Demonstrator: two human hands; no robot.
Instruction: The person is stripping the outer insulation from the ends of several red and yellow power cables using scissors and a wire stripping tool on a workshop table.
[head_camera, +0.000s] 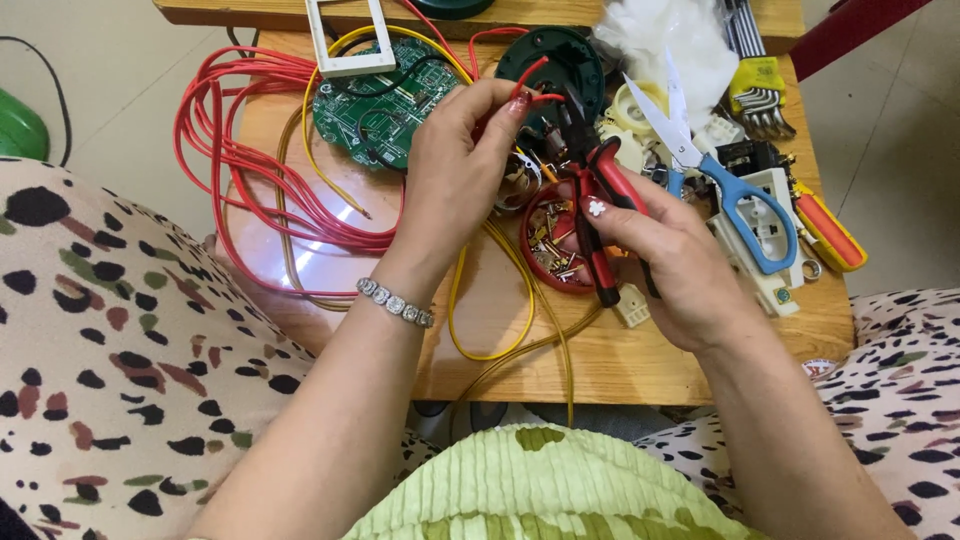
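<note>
The left hand (455, 170) pinches two thin red wire ends (530, 90) above the small wooden table (640, 365). The right hand (675, 265) grips one pair of red-and-black-handled pliers (597, 215) — its nose is at the wires. Nearby lie one green round circuit board (385, 100), one pair of blue-handled scissors (715, 175) and one red round dish of small metal bits (555, 250) — just beside the pliers.

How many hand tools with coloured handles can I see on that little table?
3. Red-and-black pliers are held in the right hand; blue-handled scissors lie just right of them; an orange-and-yellow-handled tool sits at the right edge. Others may hide under the clutter.
</note>
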